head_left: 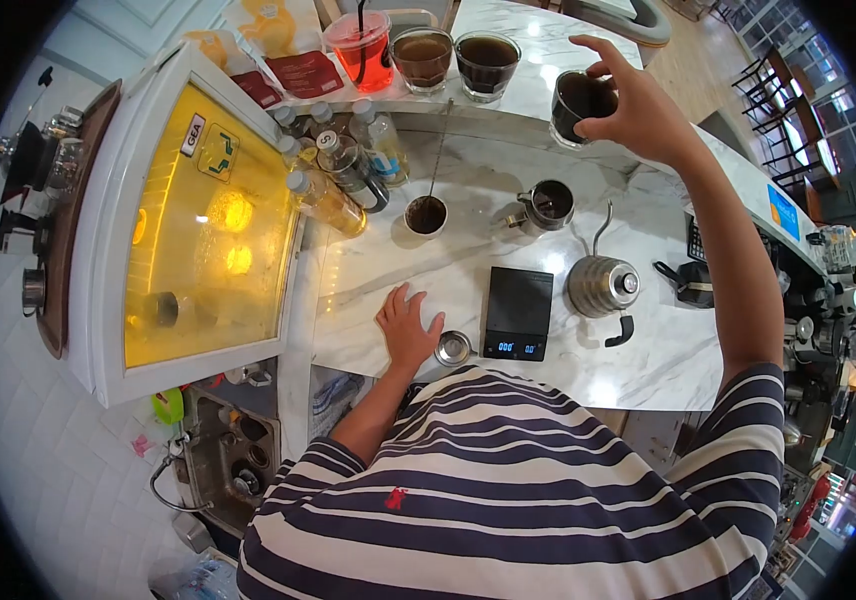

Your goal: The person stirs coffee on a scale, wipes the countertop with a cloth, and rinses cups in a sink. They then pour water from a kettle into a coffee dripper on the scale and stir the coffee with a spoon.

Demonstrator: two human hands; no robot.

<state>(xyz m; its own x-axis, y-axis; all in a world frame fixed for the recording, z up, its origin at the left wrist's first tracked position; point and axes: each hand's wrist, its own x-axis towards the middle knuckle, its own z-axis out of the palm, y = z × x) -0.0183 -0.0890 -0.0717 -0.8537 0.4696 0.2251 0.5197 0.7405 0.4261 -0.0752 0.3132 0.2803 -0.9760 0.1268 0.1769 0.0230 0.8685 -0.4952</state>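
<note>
My right hand point(638, 108) reaches far forward and grips a short glass point(568, 112) of dark liquid near its rim, at the raised back ledge. My left hand point(409, 328) rests with fingers spread on the marble counter and holds nothing. Close beside it are a small round metal dish point(454, 348) and a black digital scale point(519, 310) with a lit display. Right of the scale stands a steel gooseneck kettle point(598, 287). Farther back are a metal pitcher point(551, 205) with dark contents and a white cup point(426, 216) holding dark grounds and a thin stick.
On the ledge point(538, 60) stand two glasses of dark drink point(488, 68) and a red iced drink point(360, 50) with a straw. Several bottles point(328, 200) crowd beside a yellow-lit display fridge point(208, 230) at left. A sink point(233, 450) is at lower left, a black moka pot point(690, 284) at right.
</note>
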